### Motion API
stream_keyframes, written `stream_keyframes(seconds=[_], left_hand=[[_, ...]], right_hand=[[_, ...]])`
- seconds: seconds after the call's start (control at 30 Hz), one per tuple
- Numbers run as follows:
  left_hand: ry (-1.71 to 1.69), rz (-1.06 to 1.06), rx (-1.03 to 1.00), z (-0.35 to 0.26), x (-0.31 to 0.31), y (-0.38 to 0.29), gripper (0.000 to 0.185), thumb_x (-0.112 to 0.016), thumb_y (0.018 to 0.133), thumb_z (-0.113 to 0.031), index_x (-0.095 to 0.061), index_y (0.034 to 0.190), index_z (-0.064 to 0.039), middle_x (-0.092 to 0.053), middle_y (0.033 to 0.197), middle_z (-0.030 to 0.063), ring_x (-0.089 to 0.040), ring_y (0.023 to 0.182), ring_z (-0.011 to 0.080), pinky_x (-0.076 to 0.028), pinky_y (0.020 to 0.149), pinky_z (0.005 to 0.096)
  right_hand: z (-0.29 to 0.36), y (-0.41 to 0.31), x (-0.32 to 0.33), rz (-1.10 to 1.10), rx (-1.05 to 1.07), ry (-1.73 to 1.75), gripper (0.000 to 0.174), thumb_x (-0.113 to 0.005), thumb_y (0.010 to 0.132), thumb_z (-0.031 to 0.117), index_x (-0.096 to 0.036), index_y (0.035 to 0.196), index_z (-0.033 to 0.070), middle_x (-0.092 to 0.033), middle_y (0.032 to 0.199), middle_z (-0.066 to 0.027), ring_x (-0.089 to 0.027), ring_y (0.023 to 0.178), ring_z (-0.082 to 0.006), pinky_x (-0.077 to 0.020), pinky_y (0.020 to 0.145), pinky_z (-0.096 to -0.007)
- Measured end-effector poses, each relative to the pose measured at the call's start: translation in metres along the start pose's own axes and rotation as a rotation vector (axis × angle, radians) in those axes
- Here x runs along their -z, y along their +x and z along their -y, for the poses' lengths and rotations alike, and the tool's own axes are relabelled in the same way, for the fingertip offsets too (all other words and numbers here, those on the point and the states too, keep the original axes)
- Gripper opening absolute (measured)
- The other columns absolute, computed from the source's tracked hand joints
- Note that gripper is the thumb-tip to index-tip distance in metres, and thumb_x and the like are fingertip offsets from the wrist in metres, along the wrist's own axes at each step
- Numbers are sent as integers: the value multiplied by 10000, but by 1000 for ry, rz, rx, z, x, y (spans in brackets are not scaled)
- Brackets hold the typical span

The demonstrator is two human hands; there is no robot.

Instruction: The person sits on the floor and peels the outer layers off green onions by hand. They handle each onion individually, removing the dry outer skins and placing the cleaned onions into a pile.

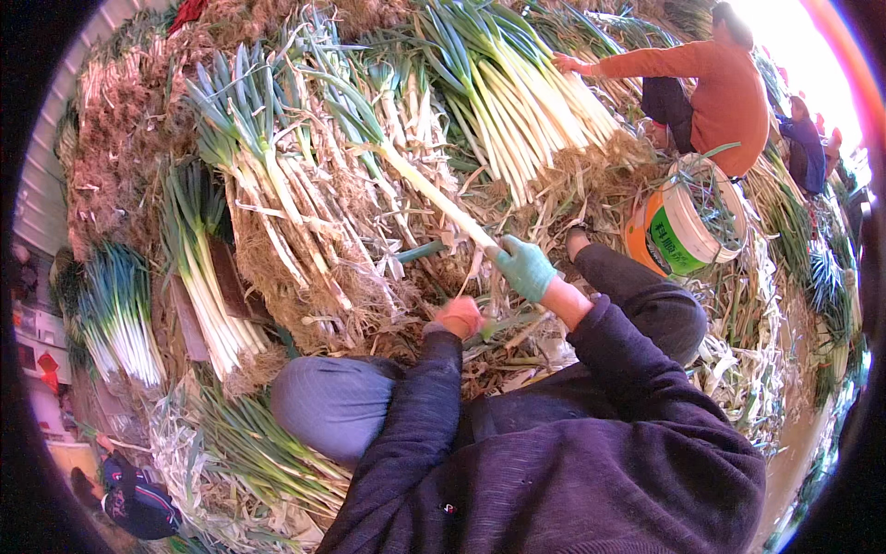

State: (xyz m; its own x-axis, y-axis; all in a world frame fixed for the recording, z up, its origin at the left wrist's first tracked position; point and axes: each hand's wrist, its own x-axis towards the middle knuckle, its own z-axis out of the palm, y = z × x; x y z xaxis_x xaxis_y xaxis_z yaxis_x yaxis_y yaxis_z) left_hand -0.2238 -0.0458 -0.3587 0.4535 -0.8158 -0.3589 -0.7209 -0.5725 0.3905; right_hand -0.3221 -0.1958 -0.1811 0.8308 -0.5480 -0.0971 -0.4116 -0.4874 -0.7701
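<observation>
My right hand (pixel 526 268), in a green work glove, is closed round the root end of one long scallion stalk (pixel 436 194), whose leafy top points up and left. Left of it, my left hand (pixel 461 317) is blurred, with a thin strip of dry leaf rising beside it; whether it grips that strip I cannot tell. Untrimmed scallions with brown roots (pixel 294 235) lie just beyond my left hand. Past the held stalk, a pile of pale, cleaner scallions (pixel 529 121) is spread out.
A round plastic bucket (pixel 640 232) with green scraps stands at the right, near my knee. Behind it a person in an orange top (pixel 727 104) reaches toward the pale pile. Scallion bundles (pixel 208 291) lie at left, with another person (pixel 138 498) at lower left. Peeled leaves (pixel 740 346) litter the ground.
</observation>
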Motion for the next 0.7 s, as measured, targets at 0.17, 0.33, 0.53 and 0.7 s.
stream_keyframes(seconds=[0.17,0.33,0.53,0.7], left_hand=[[-1809,-691,-59,18,139,1,293,-635,955,-327,-699,1043,-55,-721,829,72,-682,743,163,-558,651,337],[-1840,-1033,152,10,204,-32,289,-654,998,-319,-650,1004,-30,-670,814,30,-660,690,114,-558,583,273],[-746,-976,464,-6,188,-38,423,-559,1022,-382,-679,973,20,-690,756,194,-692,691,318,-555,622,422],[-308,-860,413,-22,167,-37,433,-482,1031,-392,-691,938,-24,-685,774,256,-672,760,454,-528,690,545]], right_hand=[[-39,-43,6,-2,160,-89,378,-649,956,380,-654,1034,11,-673,859,-271,-672,849,-457,-509,714,-513],[-67,-75,5,136,158,-176,365,-651,953,367,-658,1055,16,-675,818,-253,-676,767,-450,-509,662,-515],[-62,-71,-14,67,199,-166,322,-655,953,354,-648,1002,36,-659,759,-252,-662,731,-462,-507,632,-519],[-61,-63,-19,-5,204,-79,312,-640,965,334,-643,995,23,-656,742,-254,-661,706,-460,-508,622,-519]])
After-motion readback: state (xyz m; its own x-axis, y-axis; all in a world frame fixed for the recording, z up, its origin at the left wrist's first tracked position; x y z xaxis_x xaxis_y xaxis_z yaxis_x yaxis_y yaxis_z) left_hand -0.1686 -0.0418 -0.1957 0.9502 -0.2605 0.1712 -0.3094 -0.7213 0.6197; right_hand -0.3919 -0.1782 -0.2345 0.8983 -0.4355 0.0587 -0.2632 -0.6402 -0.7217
